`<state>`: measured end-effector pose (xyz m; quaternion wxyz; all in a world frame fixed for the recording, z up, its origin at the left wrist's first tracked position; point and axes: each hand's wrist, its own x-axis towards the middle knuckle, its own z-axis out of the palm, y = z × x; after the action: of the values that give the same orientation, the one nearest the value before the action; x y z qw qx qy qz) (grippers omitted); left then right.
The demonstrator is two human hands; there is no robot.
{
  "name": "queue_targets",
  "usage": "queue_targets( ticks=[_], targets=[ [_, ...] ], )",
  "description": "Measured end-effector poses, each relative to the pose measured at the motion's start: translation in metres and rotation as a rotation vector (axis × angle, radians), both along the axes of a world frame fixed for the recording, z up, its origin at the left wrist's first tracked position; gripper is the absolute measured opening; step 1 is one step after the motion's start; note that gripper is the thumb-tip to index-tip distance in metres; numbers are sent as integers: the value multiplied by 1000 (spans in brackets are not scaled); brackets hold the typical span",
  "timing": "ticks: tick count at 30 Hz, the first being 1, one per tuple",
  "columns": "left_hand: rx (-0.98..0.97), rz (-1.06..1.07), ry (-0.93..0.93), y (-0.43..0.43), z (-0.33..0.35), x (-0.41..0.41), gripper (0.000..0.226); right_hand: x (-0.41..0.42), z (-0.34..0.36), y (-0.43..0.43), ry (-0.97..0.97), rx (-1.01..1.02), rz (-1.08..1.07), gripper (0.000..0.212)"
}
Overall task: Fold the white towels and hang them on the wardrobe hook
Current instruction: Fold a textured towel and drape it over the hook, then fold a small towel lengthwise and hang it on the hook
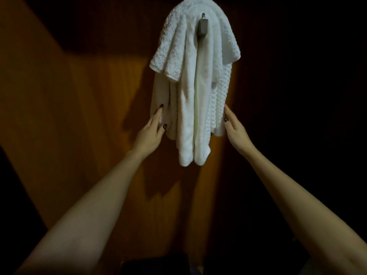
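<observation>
Several white towels (190, 92) hang bunched over a grey metal wardrobe hook (203, 26) on a brown wooden wardrobe panel (89, 116). A short ribbed towel (172, 54) lies on top, a smoother long one drops down the middle, and a waffle-textured one (218, 100) hangs on the right. My left hand (153, 130) touches the left edge of the hanging towels with straight fingers. My right hand (233, 126) rests its straight fingers against the right edge of the waffle towel. Neither hand grips the cloth.
The wooden panel is lit only around the towels; the right side (307, 96) and the upper left are in deep shadow. A dark object (155, 264) sits low at the bottom centre, too dim to identify.
</observation>
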<state>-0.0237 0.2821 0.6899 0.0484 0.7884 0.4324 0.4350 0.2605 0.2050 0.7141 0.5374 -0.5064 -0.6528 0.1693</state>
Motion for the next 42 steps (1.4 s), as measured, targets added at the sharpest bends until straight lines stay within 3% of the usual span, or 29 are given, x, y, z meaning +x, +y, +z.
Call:
queue_targets(
  ticks=[4, 15, 23, 31, 42],
  targets=[
    [-136, 61, 71, -28, -22, -15, 64, 5, -16, -23, -103, -76, -76, 52],
    [-175, 59, 440, -176, -78, -46, 60, -36, -95, -141, -350, -403, -83, 64],
    [-530, -4, 635, -316, -189, -82, 60, -92, -205, -255, -744, -732, 55, 67],
    [-863, 45, 582, -419, -310, -123, 58, -148, -321, -324, -964, -962, 299, 63],
    [-1157, 504, 301, -579, -421, -232, 60, -326, -426, -374, -1127, -845, 790, 48]
  ],
)
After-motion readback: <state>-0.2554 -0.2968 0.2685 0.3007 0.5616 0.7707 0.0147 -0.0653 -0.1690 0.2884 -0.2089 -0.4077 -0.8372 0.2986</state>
